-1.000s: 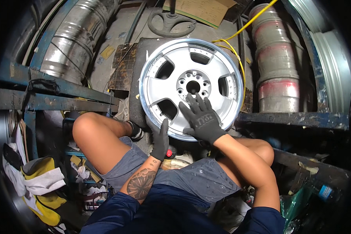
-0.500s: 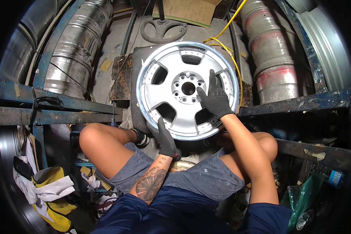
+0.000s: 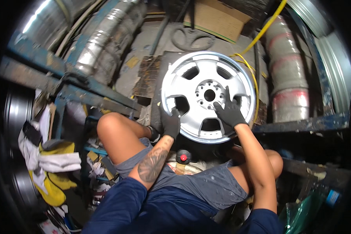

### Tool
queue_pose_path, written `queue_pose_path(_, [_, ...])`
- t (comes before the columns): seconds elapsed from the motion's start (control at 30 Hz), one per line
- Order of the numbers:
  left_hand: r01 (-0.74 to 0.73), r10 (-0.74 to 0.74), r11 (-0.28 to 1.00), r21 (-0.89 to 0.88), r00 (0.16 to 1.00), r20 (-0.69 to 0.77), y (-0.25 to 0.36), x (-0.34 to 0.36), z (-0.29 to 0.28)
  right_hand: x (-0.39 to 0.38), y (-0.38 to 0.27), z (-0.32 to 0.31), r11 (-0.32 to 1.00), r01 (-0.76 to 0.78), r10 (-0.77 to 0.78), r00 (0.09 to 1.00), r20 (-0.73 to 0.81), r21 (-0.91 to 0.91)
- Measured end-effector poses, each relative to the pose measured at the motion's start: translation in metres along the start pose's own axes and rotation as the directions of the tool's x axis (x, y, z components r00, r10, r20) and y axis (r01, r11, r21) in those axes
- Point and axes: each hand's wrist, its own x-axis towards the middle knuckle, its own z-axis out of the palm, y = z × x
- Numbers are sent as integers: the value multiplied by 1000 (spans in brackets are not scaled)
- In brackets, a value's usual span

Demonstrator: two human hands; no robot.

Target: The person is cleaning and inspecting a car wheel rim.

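Observation:
A silver alloy wheel rim (image 3: 201, 81) lies face up in front of my legs, on a dark padded base (image 3: 168, 58). My left hand (image 3: 170, 124), in a dark glove, grips the wheel's lower left edge, thumb over the lip; its other fingers are mostly hidden. My right hand (image 3: 231, 114), gloved too, rests on the lower right of the face, fingers spread beside the lug holes. Between my thighs is a black round thing with a red centre (image 3: 183, 157); I cannot make out its kind.
Stacked metal wheel barrels (image 3: 288, 80) stand at right, more (image 3: 101, 48) at left, behind blue metal beams (image 3: 39, 60). Beyond the wheel lie a steering wheel (image 3: 193, 40) and a cardboard box (image 3: 218, 19). A yellow hose (image 3: 261, 33) runs along the right. Yellow and white cloths (image 3: 58, 162) hang at left.
My view has tilted and shifted. The wheel's openings now sit at different angles, so it seems turned. My left hand is farther up its left edge, uncovering the black round thing.

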Motion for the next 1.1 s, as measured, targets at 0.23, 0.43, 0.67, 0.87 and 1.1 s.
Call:
queue_pose_path(0.23, [-530, 210, 638, 559, 818, 536, -12, 106, -18, -19, -25, -52, 955, 256, -160, 870, 466, -151])
queue_pose_path(0.43, [-335, 334, 942, -1, 938, -97, 39, 53, -18, -25, -59, -126, 823, 380, -326, 924, -198, 422])
queue_pose_path(0.67, [-817, 831, 556, -153, 543, 120, 152, -1, -149, -33, -83, -102, 952, 34, -137, 935, 326, 303])
queue_pose_path(0.87, [-340, 282, 858, 385, 938, 200, 23, 17, -291, -53, -108, -113, 926, 177, -247, 952, 180, 334])
queue_pose_path(1.1, [-342, -735, 359, 868, 469, 489, -190, -104, -416, -60, -77, -97, 981, 54, -100, 965, 244, 187])
